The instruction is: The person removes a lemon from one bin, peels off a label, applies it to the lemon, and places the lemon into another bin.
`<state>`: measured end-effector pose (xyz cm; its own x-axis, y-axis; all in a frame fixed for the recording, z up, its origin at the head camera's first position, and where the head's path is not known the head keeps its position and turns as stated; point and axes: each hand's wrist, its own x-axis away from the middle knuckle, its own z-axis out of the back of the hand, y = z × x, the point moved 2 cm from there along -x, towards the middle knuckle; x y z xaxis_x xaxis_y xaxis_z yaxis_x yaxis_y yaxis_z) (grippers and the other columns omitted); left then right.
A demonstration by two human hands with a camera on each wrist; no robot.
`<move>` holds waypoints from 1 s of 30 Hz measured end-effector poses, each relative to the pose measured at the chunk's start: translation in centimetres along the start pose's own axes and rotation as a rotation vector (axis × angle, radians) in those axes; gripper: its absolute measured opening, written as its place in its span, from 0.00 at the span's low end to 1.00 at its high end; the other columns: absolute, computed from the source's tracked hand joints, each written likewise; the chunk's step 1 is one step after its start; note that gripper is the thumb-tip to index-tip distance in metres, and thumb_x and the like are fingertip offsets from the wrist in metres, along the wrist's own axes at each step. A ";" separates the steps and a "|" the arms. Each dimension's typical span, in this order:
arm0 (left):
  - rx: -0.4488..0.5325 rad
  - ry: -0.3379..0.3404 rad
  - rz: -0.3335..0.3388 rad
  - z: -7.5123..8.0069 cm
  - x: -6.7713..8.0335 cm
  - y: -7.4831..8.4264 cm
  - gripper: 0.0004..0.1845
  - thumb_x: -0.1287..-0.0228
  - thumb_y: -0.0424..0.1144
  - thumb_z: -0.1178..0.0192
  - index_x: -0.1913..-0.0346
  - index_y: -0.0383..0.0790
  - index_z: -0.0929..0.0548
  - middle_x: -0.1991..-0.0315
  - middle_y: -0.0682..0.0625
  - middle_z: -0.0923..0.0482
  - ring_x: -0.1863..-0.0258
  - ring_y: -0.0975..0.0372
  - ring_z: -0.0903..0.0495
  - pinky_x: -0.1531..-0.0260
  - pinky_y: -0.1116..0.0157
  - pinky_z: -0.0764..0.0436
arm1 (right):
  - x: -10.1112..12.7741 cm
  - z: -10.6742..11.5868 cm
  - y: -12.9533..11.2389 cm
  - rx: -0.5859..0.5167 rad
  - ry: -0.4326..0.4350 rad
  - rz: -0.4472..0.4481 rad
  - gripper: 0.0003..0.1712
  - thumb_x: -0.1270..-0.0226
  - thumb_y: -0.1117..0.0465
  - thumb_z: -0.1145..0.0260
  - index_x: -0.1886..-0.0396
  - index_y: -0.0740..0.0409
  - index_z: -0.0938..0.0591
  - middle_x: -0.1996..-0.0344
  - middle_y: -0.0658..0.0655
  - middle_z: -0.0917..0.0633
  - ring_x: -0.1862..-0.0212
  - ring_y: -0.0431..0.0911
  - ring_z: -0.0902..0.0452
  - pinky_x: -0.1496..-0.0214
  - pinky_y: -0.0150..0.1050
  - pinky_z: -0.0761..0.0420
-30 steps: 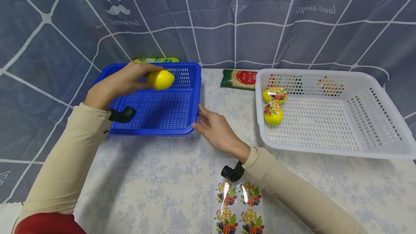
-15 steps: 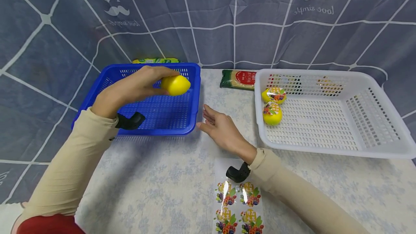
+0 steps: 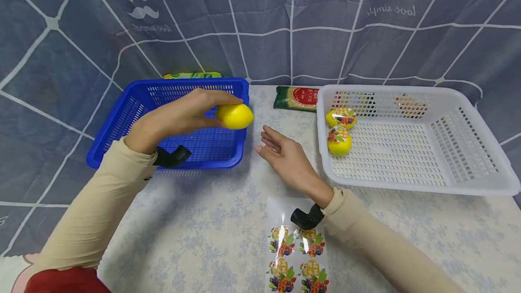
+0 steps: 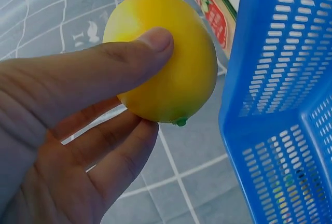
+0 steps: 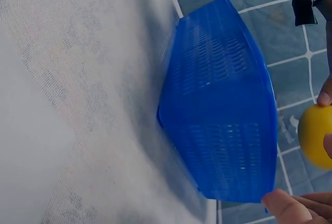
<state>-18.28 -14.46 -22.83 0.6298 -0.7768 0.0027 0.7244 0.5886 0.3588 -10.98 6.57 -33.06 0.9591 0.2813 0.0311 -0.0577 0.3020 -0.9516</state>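
Rightward since a second ago, your left hand (image 3: 175, 119) pinches the lemon (image 3: 234, 116) past the blue basket (image 3: 134, 116); your right hand (image 3: 286, 157), fingers spread, should take it for stickering.

Working at staged tabletop setup, looking like recording corner rather than real kitchen or shop. Grey-blue sheet (image 3: 285, 21) hanging as backdrop behind me, printed with moustaches and "love simple". Pale floral cloth (image 3: 211, 220) covering table. Blue basket (image 3: 122, 116) and white basket (image 3: 468, 148) sitting as sorting bins, sticker sheet (image 3: 299, 257) lying in front, packaged goods (image 3: 295, 97) leaning against backdrop.
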 end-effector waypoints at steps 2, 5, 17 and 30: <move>0.015 -0.007 -0.015 -0.2 -0.1 0.2 0.28 0.45 0.25 0.30 0.39 0.33 0.22 0.42 0.42 0.22 0.42 0.51 0.24 0.40 0.53 0.26 | 0.0 0.1 0.0 0.001 0.012 -0.004 0.35 0.26 0.53 0.39 0.25 0.57 0.37 0.32 0.57 0.28 0.35 0.43 0.29 0.38 0.34 0.27; 0.033 -0.023 -0.032 -0.5 -0.3 0.6 0.29 0.45 0.26 0.29 0.38 0.35 0.22 0.42 0.45 0.21 0.43 0.53 0.24 0.40 0.54 0.26 | 0.1 0.3 0.0 -0.004 0.029 -0.003 0.34 0.26 0.52 0.39 0.26 0.56 0.36 0.33 0.56 0.26 0.36 0.42 0.28 0.38 0.35 0.26; 0.091 -0.068 -0.069 -2.0 -1.0 2.2 0.29 0.46 0.24 0.29 0.39 0.38 0.21 0.42 0.48 0.21 0.41 0.54 0.25 0.39 0.54 0.26 | 0.5 1.3 0.1 -0.023 0.052 0.021 0.36 0.29 0.48 0.36 0.27 0.56 0.34 0.34 0.54 0.26 0.38 0.43 0.25 0.41 0.35 0.23; 0.076 -0.084 -0.086 -4.0 -1.6 4.2 0.29 0.46 0.28 0.27 0.39 0.40 0.20 0.43 0.50 0.20 0.43 0.57 0.22 0.41 0.59 0.24 | 1.6 2.3 0.3 -0.042 0.035 0.061 0.33 0.35 0.52 0.29 0.32 0.54 0.27 0.37 0.54 0.23 0.41 0.46 0.22 0.47 0.35 0.19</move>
<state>-15.14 -9.83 -25.03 0.5382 -0.8415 0.0463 0.7493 0.5029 0.4308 -10.09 9.23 -32.59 0.9633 0.2658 -0.0377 -0.1056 0.2463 -0.9634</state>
